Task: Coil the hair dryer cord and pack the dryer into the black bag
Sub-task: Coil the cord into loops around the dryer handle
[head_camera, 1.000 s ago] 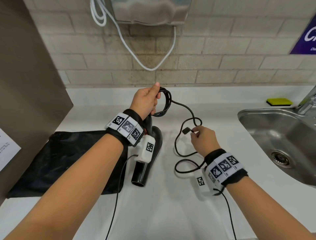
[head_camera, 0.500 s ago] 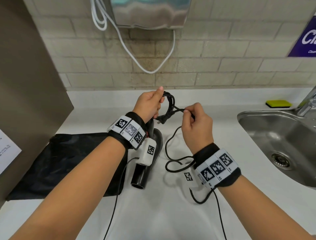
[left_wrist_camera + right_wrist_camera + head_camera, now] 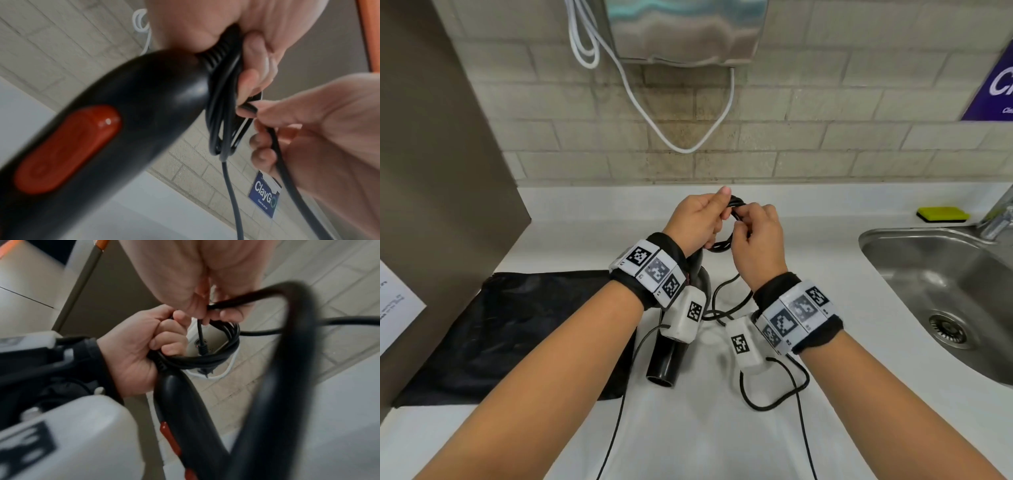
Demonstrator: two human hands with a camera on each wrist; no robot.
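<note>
At the far left a brown panel (image 3: 431, 171) bounds the white surface (image 3: 825, 308), and a sheet of paper (image 3: 397, 308) with unreadable print is seen against it. One black bag (image 3: 500, 329) is laid flat along the surface's left edge, just beside the one black hair dryer (image 3: 667, 359), whose nozzle end points toward the near edge. A red switch (image 3: 68, 149) is seen on the dryer's handle. The left hand (image 3: 697, 219) is closed in a grip round the coiled loops of the cord (image 3: 732, 305) at the handle's end. The right hand (image 3: 756, 243), touching the left, pinches one cord strand at the coil. Loose cord is trailed over the open middle of the surface toward the near edge. One sink (image 3: 945, 291) is set in at the right edge, with one yellow sponge (image 3: 943, 214) at the rear edge. A blue wall sign (image 3: 265, 196) reading "ClayGO" is seen at the right.
</note>
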